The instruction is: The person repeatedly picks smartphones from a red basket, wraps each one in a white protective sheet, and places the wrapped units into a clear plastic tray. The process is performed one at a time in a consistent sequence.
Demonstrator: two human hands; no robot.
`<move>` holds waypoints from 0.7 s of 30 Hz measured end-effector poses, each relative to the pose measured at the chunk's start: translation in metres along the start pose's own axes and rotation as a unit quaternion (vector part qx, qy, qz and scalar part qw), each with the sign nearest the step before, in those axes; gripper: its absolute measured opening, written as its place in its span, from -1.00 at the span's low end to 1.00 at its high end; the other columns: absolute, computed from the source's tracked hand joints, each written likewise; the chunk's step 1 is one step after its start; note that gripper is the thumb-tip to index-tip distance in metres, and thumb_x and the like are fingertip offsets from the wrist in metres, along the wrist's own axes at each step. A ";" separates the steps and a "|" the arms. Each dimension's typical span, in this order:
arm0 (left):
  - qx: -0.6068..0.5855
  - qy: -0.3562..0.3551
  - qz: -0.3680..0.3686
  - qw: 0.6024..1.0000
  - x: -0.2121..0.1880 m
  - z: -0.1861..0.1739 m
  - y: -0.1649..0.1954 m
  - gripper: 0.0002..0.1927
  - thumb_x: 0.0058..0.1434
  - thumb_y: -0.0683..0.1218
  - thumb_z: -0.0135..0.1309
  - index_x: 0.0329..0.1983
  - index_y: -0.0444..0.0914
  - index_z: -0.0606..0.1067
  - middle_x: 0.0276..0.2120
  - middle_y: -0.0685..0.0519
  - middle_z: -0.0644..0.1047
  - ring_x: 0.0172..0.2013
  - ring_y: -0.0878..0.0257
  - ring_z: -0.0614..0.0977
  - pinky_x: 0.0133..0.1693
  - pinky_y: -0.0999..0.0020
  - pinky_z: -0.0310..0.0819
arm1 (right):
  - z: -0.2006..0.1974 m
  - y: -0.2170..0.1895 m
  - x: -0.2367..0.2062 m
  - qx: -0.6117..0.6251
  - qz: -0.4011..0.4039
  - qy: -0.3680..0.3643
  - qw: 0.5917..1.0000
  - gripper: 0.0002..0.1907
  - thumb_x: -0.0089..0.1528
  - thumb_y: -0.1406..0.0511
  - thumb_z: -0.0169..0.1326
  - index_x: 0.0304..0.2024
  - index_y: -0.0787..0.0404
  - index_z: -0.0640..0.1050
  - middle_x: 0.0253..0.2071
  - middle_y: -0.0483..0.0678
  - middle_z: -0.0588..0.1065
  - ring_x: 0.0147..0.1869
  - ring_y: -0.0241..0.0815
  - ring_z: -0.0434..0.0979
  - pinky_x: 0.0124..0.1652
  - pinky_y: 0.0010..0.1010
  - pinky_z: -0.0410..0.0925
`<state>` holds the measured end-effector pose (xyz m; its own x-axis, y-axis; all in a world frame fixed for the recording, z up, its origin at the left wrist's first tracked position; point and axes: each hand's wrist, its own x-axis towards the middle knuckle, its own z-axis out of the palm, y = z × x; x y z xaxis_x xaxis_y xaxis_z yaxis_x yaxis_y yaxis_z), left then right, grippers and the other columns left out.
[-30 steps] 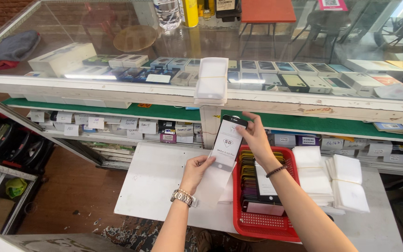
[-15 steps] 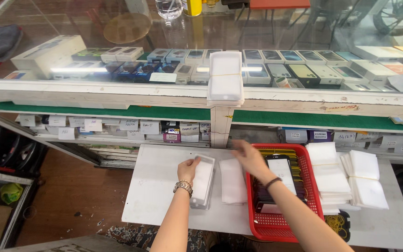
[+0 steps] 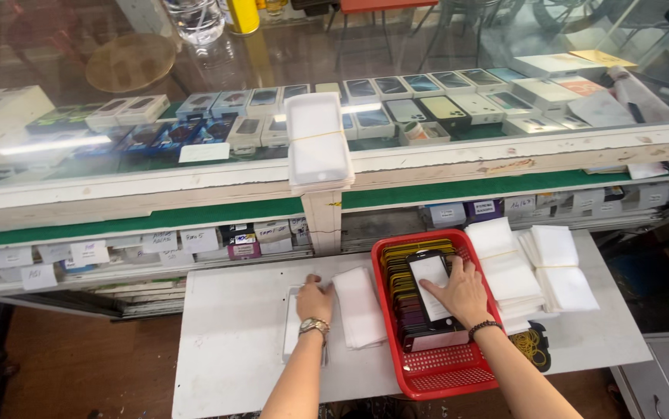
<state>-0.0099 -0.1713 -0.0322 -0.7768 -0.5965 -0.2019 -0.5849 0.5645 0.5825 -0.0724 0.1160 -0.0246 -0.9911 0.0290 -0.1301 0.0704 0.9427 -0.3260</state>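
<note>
Two hands work on a white tabletop [image 3: 226, 349]. Red basket [image 3: 435, 368] sits toward the front edge, right of centre, packed with phone cases. Right hand [image 3: 462, 291] lies flat, fingers spread, pressing a dark case with a white card [image 3: 431, 287] atop the basket's stack. Left hand [image 3: 313, 301] rests palm-down, unclenched, on a flat white packet [image 3: 294, 334] left of the basket, just beside a white sleeve pile [image 3: 359, 306].

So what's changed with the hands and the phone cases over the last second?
The right hand let go of the clear case it held up and dropped into the red basket, onto a dark case. The left hand laid that clear case flat on the table. The white stacks stayed put.
</note>
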 end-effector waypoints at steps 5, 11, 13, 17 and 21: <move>0.101 -0.080 -0.048 0.991 -0.015 0.021 0.032 -0.22 0.09 0.10 0.39 0.22 -0.29 0.26 -0.06 -0.18 0.59 -0.02 -0.07 0.63 -0.02 0.09 0.55 | 0.002 0.014 0.006 0.069 -0.002 -0.025 0.997 -0.07 -0.01 -0.12 0.34 0.22 0.21 0.34 0.12 0.25 0.44 0.18 0.22 0.49 0.10 -0.06 0.41; 0.020 -0.038 -0.092 0.995 -0.020 0.037 0.032 -0.33 0.00 -0.09 0.41 0.14 -0.25 0.36 -0.07 -0.16 0.63 -0.01 -0.08 0.65 -0.02 0.08 0.56 | 0.005 0.033 0.024 0.161 0.000 -0.026 0.987 -0.16 0.00 -0.05 0.36 0.10 0.34 0.37 -0.02 0.26 0.55 0.05 0.15 0.61 0.03 -0.15 0.45; 0.008 -0.027 -0.094 0.995 -0.018 0.038 0.028 -0.41 0.00 -0.10 0.39 0.09 -0.24 0.41 -0.07 -0.16 0.63 0.00 -0.10 0.64 -0.01 0.05 0.54 | 0.001 0.036 0.030 0.224 -0.018 -0.002 0.974 -0.25 0.02 0.01 0.34 0.05 0.37 0.42 -0.09 0.24 0.59 0.00 0.13 0.64 0.01 -0.18 0.46; 0.000 -0.026 -0.065 0.998 -0.017 0.027 0.017 -0.66 0.12 -0.06 0.28 -0.05 -0.22 0.54 -0.13 -0.16 0.65 -0.07 -0.06 0.65 -0.02 0.10 0.54 | -0.010 0.035 0.038 0.285 -0.016 -0.049 0.957 -0.38 0.18 0.13 0.23 0.17 0.37 0.43 -0.07 0.18 0.61 0.00 0.04 0.64 -0.02 -0.22 0.46; -0.258 -0.026 -0.001 0.966 -0.016 0.005 0.013 -0.71 0.15 -0.10 0.24 -0.14 -0.35 0.53 -0.27 -0.16 0.65 -0.27 0.09 0.64 -0.20 0.22 0.55 | -0.038 0.005 0.044 0.552 0.042 -0.157 0.818 -0.52 0.27 0.29 0.06 0.23 0.29 0.41 0.03 0.06 0.57 0.07 -0.10 0.58 0.04 -0.28 0.44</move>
<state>-0.0062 -0.1518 -0.0259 -0.7947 -0.5601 -0.2341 -0.4018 0.1962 0.8945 -0.1200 0.1344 0.0034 -0.9114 -0.1720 -0.3738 0.3684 0.0633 -0.9275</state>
